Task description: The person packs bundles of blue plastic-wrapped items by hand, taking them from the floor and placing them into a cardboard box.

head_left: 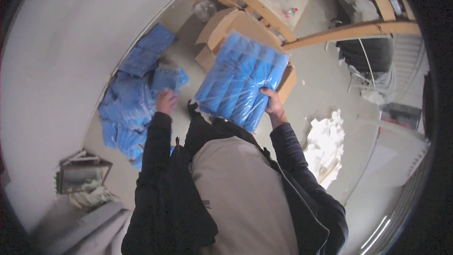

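My right hand (273, 106) grips the lower edge of a clear plastic pack of blue rolled items (240, 79), held tilted in front of my chest above an open cardboard box (222, 28). My left hand (165, 101) reaches down to the left and touches the pile of similar blue packs (134, 97) lying on the floor along the wall. Whether its fingers close on a pack I cannot tell. My dark sleeves and grey top fill the lower middle of the view.
A wooden frame table (264, 0) stands behind the box. White crumpled paper or plastic (325, 146) lies on the floor at right. A small crate with rags (82, 179) sits at lower left. A white wall (56, 66) runs along the left.
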